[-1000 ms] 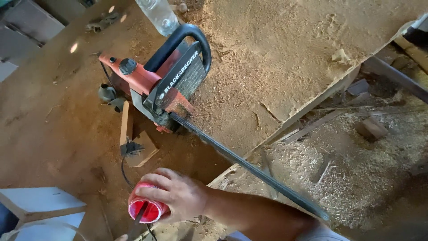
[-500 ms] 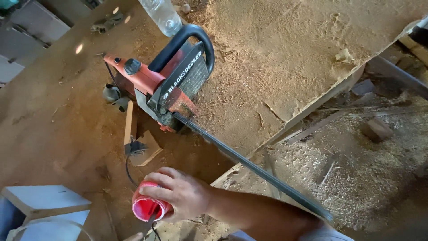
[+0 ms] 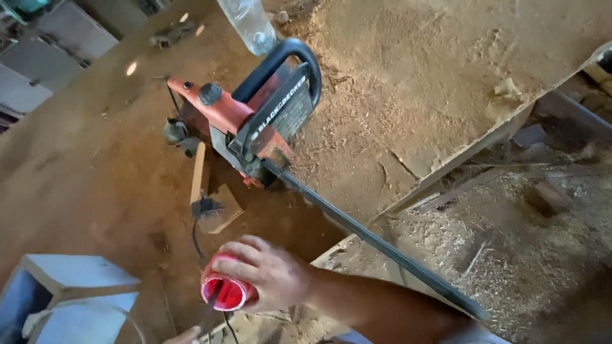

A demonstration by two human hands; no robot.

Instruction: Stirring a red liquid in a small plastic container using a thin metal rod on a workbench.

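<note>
Red cup: a small red cup sits low over the sawdust-covered worktop, open mouth showing, a thin dark stick-like thing reaching into it from below.
Right hand: the right hand is curled around the cup from its right, fingers wrapped over the rim, gripping it.
Left hand: only a fingertip of the left hand shows at the bottom edge, just below the cup by the stick; how far it is open I cannot tell.
Room near the hand: bare brown worktop lies left and above; a black cord runs up to a small wood block just above the cup.
Chainsaw: beyond the block, the red and black chainsaw rests, its long bar slanting down past the right of the hand, out over the worktop edge.
Further off: a clear plastic bottle stands beyond the saw; a pale blue box sits left of the hand; the sawdust-strewn floor lies to the right, below the edge.
</note>
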